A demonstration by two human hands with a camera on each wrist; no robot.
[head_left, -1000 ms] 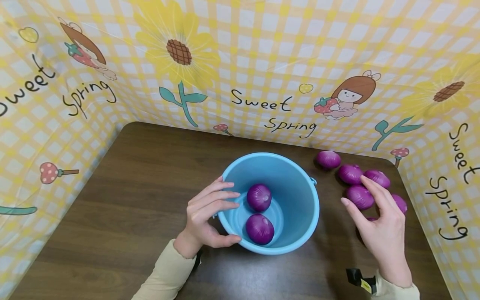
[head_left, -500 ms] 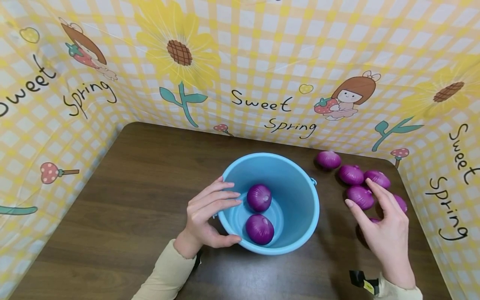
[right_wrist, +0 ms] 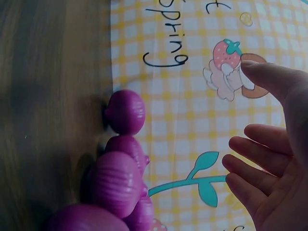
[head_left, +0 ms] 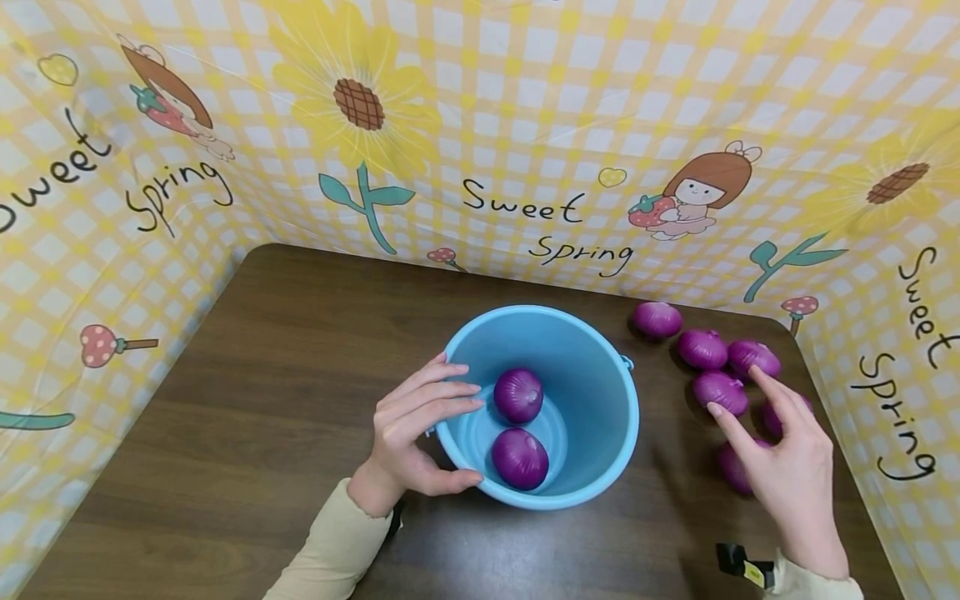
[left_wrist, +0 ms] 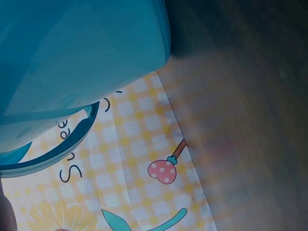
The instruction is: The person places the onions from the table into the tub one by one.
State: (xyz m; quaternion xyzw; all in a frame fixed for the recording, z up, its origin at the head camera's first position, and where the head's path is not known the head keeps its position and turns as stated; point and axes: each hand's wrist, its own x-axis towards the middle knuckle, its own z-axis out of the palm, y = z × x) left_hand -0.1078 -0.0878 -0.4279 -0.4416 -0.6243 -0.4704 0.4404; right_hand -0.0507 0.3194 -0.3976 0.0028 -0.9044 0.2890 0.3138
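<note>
A blue bucket (head_left: 577,358) stands on the table with two purple onions, a far one (head_left: 518,396) and a near one (head_left: 520,458), at its bottom. My left hand (head_left: 412,433) holds the bucket's left rim, fingers over the edge and thumb along the near side. The left wrist view is mostly taken up by the bucket's outer wall (left_wrist: 96,57). To the right, my right hand (head_left: 791,467) hovers over a group of onions (head_left: 720,393), thumb and fingers spread with nothing between them. In the right wrist view this hand (right_wrist: 274,159) is apart from the onions (right_wrist: 115,183).
Several onions lie at the table's right side, the farthest onion (head_left: 657,320) near the back edge. A yellow checked cloth (head_left: 525,125) surrounds the brown wooden table (head_left: 247,400) at the back and sides. The bucket's handle (left_wrist: 72,144) hangs down outside.
My right hand has drifted right and slightly toward me over the onions, uncovering more of the two nearest ones. My left hand and the bucket have stayed put.
</note>
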